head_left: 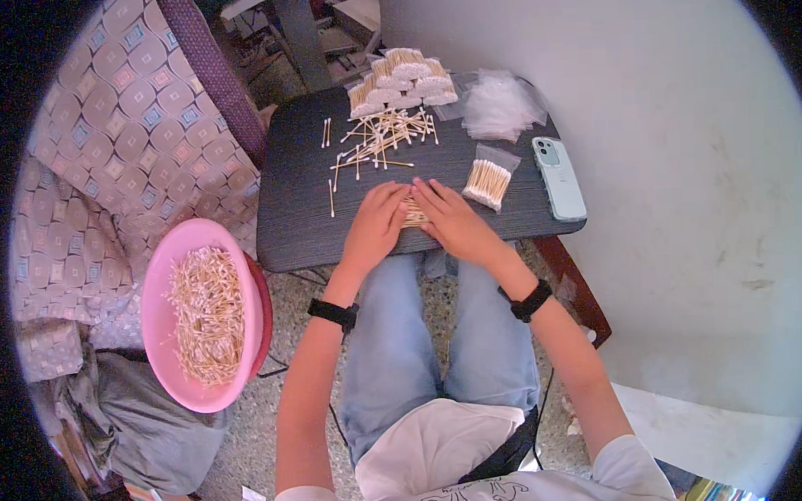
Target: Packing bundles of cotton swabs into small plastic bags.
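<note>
Close to the front edge of the black table [293, 188], a bunch of cotton swabs [414, 213] lies between my hands. My left hand [376, 220] presses on its left side, fingers together. From the right, my right hand [456, 220] cups it, and the fingertips of both hands almost meet over the top. The hands hide much of the bunch. Just right of my right hand lies a clear bag filled with cotton swabs [487, 182]. Beyond my hands, loose cotton swabs [384, 138] are scattered in a crisscross heap, with several single ones to its left.
A pile of filled swab bags [404, 81] sits at the table's far side. Beside it are clear empty bags [500, 106], and a pale phone [558, 179] lies at the right edge. Left of the table, a pink basin [160, 325] holds many swabs. A wall [680, 152] stands at right.
</note>
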